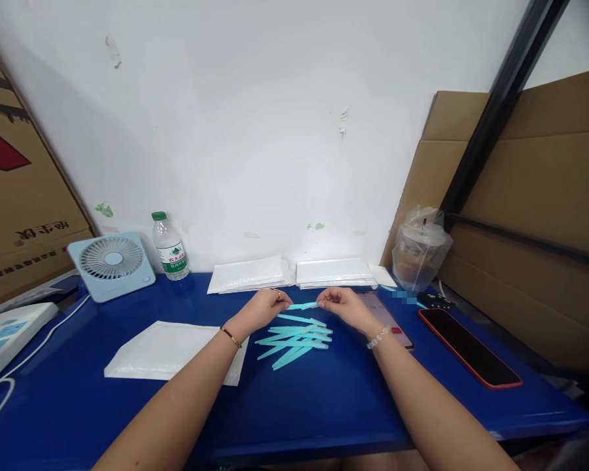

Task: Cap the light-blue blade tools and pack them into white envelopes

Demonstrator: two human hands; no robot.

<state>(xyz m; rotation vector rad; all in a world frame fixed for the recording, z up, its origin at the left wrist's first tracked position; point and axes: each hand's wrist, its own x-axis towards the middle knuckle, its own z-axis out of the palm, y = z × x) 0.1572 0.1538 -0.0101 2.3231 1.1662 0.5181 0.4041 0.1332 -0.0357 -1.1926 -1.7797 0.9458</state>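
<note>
On the blue desk, a white envelope lies partly under the left forearm, beside a pile of sticks, fanned and overlapping, presumably for easy picking. Just beyond the pile, the left hand and right hand, fingertips pinched narrow, hold one stick by opposite ends, apparently to steady it. Farther back, two envelope stacks rest near the wall, likely out of the arms' way.

Blue fan beside green-capped bottle; bagged cup, probably brown drink.
</note>
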